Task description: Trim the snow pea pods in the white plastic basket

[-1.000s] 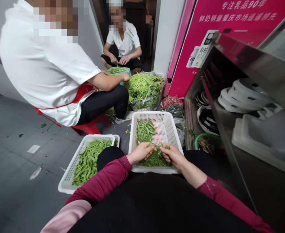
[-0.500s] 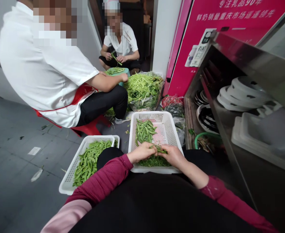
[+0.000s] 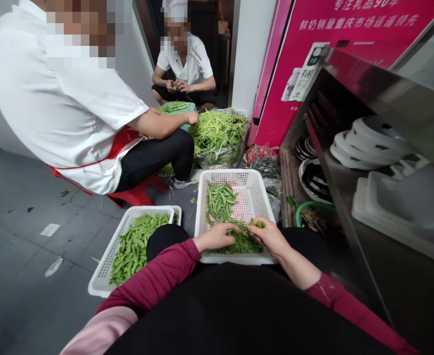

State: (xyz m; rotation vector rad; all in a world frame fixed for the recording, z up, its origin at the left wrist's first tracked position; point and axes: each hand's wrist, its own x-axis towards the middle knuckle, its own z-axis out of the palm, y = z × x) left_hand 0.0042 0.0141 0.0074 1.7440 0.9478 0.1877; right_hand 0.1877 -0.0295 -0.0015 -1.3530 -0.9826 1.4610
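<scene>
A white perforated basket [image 3: 267, 197] stands between my knees. Green pea pods [image 3: 220, 199] lie at its far left, and a heap of fine green trimmings [image 3: 241, 242] covers its near end. My right hand [image 3: 271, 238], above the basket's near right part, pinches a green pea pod [image 3: 259, 224] between thumb and fingers. My left hand [image 3: 217, 236] is over the left of the trimmings, its fingers curled together; whatever they hold is hidden. To my left, a second white basket [image 3: 104, 276] is full of green pea pods [image 3: 137, 249].
A co-worker [image 3: 72, 113] sits on a red stool [image 3: 137, 192] at left; another person [image 3: 183, 64] crouches at the back. A bag of green stems [image 3: 220, 133] stands ahead. Metal shelving [image 3: 335, 182] with white containers [image 3: 368, 138] borders the right, above a green-rimmed basin [image 3: 302, 209].
My hands were close together over the trimmings and have moved apart. The right hand has shifted slightly right with the pod; the left has drawn slightly left. The crouching person's hands have come together.
</scene>
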